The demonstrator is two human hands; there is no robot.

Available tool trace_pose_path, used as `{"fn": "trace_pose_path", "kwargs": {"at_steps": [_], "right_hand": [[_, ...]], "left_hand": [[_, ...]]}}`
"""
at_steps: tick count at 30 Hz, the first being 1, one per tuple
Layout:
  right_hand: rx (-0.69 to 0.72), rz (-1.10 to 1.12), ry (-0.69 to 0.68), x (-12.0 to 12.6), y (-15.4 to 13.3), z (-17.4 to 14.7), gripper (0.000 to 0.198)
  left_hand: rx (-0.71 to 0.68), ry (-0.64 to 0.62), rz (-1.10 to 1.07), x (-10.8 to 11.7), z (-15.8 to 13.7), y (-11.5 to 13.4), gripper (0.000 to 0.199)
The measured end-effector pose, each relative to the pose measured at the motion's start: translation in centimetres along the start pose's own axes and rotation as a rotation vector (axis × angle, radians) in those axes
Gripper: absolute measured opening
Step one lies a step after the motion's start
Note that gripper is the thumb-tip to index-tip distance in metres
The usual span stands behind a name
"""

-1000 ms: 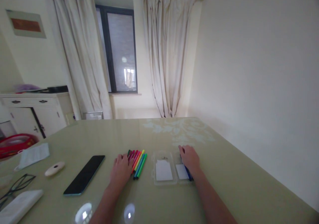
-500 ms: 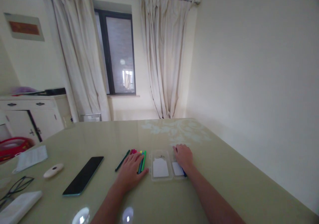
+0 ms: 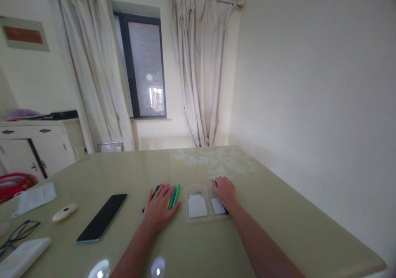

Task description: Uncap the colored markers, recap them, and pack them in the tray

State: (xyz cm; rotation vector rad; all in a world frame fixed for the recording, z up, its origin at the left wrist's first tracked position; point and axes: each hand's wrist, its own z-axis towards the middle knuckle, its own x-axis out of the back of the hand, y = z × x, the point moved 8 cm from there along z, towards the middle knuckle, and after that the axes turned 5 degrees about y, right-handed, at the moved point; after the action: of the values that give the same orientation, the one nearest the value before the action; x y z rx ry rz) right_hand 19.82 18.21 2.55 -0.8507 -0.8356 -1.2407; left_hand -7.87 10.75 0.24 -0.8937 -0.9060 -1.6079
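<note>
My left hand point(image 3: 158, 208) lies palm down with fingers spread over several slim coloured markers. A bright green marker point(image 3: 176, 194) shows beside its fingers, and the ends of a dark one poke out on the far side. To the right sits an open clear plastic case point(image 3: 185, 212) with a stack of white cards point(image 3: 197, 206) in its left half. Over the right half rests my right hand point(image 3: 225, 190), its fingers curled down. More white card point(image 3: 217, 206) and a dark blue strip show beneath that hand; what its fingers grip is hidden.
On the glossy green table point(image 3: 198, 253) a black phone point(image 3: 102, 218) lies left of my left hand. Farther left are a white oval object point(image 3: 64, 213), a face mask point(image 3: 36, 198), glasses point(image 3: 21, 232) and a white slab point(image 3: 24, 256). A wall stands along the right side.
My left hand has shifted slightly left and now covers most of the dark marker. The right hand stays over the case. The whole view has turned a little.
</note>
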Motion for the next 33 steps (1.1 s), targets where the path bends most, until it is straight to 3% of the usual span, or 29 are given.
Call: {"fn": "trace_pose_path", "kwargs": {"at_steps": [5, 15, 19, 22, 25, 29, 31, 33], "right_hand": [[0.018, -0.009, 0.009, -0.1, -0.1, 0.1, 0.034], [0.033, -0.006, -0.01, -0.3, -0.2, 0.4, 0.037], [0.03, -0.03, 0.0, -0.2, -0.1, 0.4, 0.04], [0.041, -0.043, -0.009, -0.3, -0.2, 0.5, 0.039], [0.049, -0.039, -0.007, -0.4, -0.2, 0.6, 0.036], [0.056, -0.025, -0.012, -0.5, -0.1, 0.6, 0.037], [0.054, -0.023, -0.027, -0.5, -0.1, 0.6, 0.037], [0.048, -0.022, -0.036, -0.5, 0.0, 0.7, 0.037]], "left_hand": [[0.119, -0.045, 0.015, -0.2, 0.2, -0.8, 0.066], [0.128, 0.062, 0.009, -0.1, 0.0, -0.6, 0.052], [0.102, 0.128, 0.033, 1.0, -0.1, 0.0, 0.047], [-0.001, 0.207, -0.014, 2.7, 0.1, 2.6, 0.043], [-0.139, 0.225, -0.115, 3.4, 0.4, 7.4, 0.046], [-0.225, 0.077, -0.255, 0.8, 0.3, 14.4, 0.064], [-0.228, -0.019, -0.282, -1.0, 0.0, 16.7, 0.083], [-0.239, -0.072, -0.31, -2.3, -0.2, 18.1, 0.091]]}}
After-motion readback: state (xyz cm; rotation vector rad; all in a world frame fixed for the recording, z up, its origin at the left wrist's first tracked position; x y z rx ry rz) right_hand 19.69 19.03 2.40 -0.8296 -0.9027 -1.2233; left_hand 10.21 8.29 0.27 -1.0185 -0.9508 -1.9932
